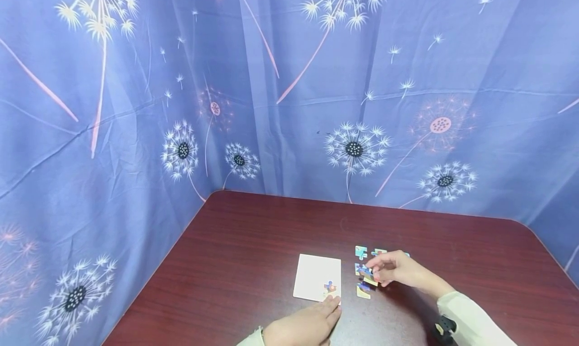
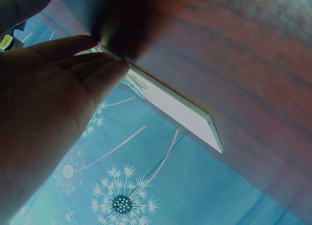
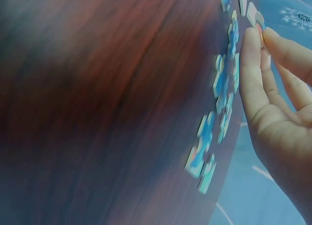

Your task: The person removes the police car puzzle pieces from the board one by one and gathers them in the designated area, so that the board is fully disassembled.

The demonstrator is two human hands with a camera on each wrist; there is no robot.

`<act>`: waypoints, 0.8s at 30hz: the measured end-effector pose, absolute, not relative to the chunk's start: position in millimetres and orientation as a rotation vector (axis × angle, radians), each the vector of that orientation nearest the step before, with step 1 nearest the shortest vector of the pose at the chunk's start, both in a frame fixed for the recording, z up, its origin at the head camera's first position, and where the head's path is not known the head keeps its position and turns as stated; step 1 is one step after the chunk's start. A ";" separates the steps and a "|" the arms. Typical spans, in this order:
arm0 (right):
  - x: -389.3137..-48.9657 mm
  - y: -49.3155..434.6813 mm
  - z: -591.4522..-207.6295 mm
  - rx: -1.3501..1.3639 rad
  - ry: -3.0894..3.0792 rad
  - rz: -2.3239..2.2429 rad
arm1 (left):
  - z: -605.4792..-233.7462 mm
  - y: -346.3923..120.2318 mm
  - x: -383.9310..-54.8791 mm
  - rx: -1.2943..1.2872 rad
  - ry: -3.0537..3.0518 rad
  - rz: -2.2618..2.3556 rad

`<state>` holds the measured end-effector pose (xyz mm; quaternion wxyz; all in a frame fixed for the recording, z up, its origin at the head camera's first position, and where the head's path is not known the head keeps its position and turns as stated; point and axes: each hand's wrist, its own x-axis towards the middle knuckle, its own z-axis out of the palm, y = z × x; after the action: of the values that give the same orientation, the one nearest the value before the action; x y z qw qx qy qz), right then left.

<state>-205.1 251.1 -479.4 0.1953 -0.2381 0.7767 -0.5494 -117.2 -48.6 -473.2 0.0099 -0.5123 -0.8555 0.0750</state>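
A white puzzle board (image 1: 314,275) lies flat on the dark red table (image 1: 253,235), with one coloured piece (image 1: 330,286) set near its front right corner. My left hand (image 1: 326,312) rests with straight fingers on that corner; in the left wrist view the fingertips (image 2: 105,69) touch the board's edge (image 2: 180,113). My right hand (image 1: 376,269) hovers over several loose puzzle pieces (image 1: 363,290) to the right of the board. Its finger and thumb (image 3: 253,64) pinch one small piece at its edge, while other loose pieces (image 3: 201,157) lie beside them.
A blue dandelion-print curtain (image 1: 289,110) hangs close behind and to the left of the table. More loose pieces (image 1: 360,251) lie just beyond my right hand. The table's curved right edge (image 1: 549,255) is near the curtain.
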 end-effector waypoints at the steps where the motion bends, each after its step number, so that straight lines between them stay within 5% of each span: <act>1: -204.0 253.6 -480.0 -0.676 2.173 -1.541 | -473.9 -48.7 -117.3 -1.604 -2.665 0.242; 24: -186.5 277.2 -490.2 -0.853 2.030 -1.538 | -475.1 -50.7 -118.2 -1.617 -2.695 0.197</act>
<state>-186.5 277.2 -490.2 0.2260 -0.3094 0.7362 -0.5578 -118.2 -50.7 -475.1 -0.0036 -0.5134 -0.8559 0.0624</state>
